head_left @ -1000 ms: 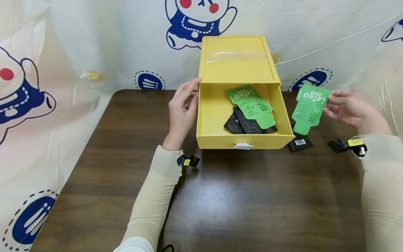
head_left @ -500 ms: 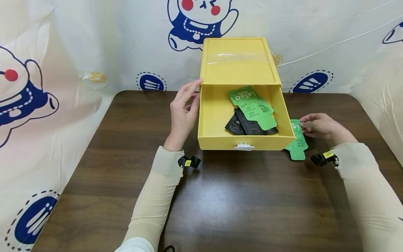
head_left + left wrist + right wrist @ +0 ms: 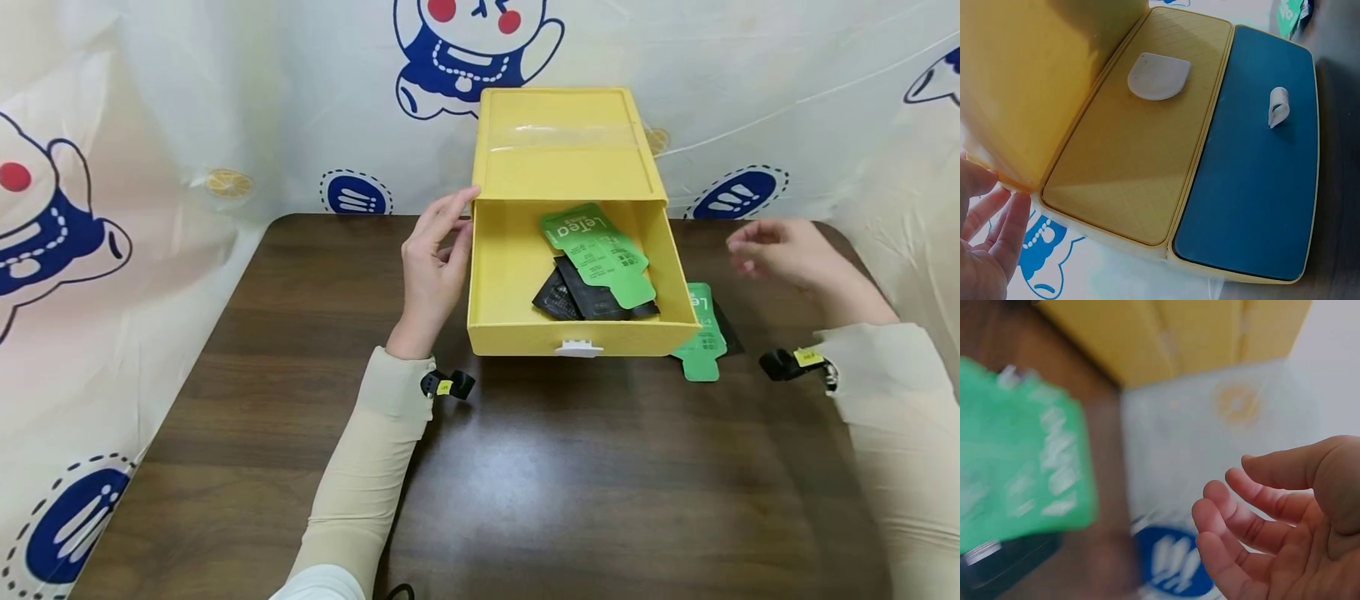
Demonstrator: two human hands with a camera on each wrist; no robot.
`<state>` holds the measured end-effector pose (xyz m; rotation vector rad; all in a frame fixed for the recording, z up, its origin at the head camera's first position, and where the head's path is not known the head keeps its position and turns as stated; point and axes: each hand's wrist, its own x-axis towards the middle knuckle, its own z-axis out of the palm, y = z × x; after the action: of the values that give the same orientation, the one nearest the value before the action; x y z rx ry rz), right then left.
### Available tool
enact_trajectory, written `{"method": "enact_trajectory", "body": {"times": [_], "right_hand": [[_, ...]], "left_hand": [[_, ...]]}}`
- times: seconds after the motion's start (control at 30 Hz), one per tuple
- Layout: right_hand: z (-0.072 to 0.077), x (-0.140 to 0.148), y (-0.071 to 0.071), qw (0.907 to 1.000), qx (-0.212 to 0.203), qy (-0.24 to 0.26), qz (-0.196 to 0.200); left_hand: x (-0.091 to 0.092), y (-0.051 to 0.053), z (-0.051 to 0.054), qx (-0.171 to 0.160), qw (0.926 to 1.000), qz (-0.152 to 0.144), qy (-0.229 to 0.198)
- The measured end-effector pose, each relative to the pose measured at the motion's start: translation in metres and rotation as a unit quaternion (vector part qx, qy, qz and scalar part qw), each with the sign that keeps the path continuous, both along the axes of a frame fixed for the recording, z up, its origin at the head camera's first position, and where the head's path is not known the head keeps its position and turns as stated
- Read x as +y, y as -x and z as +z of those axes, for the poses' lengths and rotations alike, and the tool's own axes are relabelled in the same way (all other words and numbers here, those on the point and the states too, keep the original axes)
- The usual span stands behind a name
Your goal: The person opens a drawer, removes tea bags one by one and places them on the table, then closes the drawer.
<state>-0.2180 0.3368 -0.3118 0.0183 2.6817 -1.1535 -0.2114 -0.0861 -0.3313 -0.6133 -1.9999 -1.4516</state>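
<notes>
A yellow drawer (image 3: 498,275), drawn out of a yellow box (image 3: 566,171), is set between the hands. Its left side, near the box's corner, is touched by the extended fingertips of the left hand (image 3: 435,271); no full grasp is made. Nothing is held by the right hand (image 3: 787,254), which is raised with its fingers loosely bent, well apart from the box.

To the left of the right hand and nearer the body, an outer green packet (image 3: 702,350) is laid over a black packet (image 3: 731,329), just beside the drawer; with the right wrist view blurred, it cannot be told whether more is hidden underneath. Inside the drawer, rightward of the left hand, an inner green packet (image 3: 600,250) is rested on black sachets (image 3: 588,292).

The packets are judged light, thin and pliable, with smooth faces that could slide over one another; they are best pinched by an edge or by the narrow tab end. The drawer seems rigid but light plastic, best steadied by its side wall or drawn by the white tab (image 3: 579,348).
</notes>
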Motion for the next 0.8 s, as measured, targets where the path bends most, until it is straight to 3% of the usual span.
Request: {"method": "enact_trajectory", "body": {"times": [0.13,0.27,0.5,0.6,0.8], "right_hand": [[0.036,-0.023,0.002,0.9974,0.062,0.023,0.028],[0.072,-0.05,0.003,0.993,0.098,0.046,0.047],[0.123,-0.099,0.003,0.9827,0.166,-0.013,0.08],[0.136,-0.12,0.002,0.9703,0.203,-0.059,0.117],[0.15,-0.155,0.0,0.93,0.256,-0.138,0.225]], "left_hand": [[0.0,-0.001,0.001,0.001,1.0,-0.002,-0.006],[0.0,-0.001,0.001,-0.001,1.0,0.0,-0.006],[0.0,-0.001,0.002,-0.001,1.0,-0.002,-0.006],[0.0,-0.001,0.001,0.0,1.0,-0.004,-0.006],[0.0,0.0,0.001,0.005,1.0,-0.005,-0.005]]}}
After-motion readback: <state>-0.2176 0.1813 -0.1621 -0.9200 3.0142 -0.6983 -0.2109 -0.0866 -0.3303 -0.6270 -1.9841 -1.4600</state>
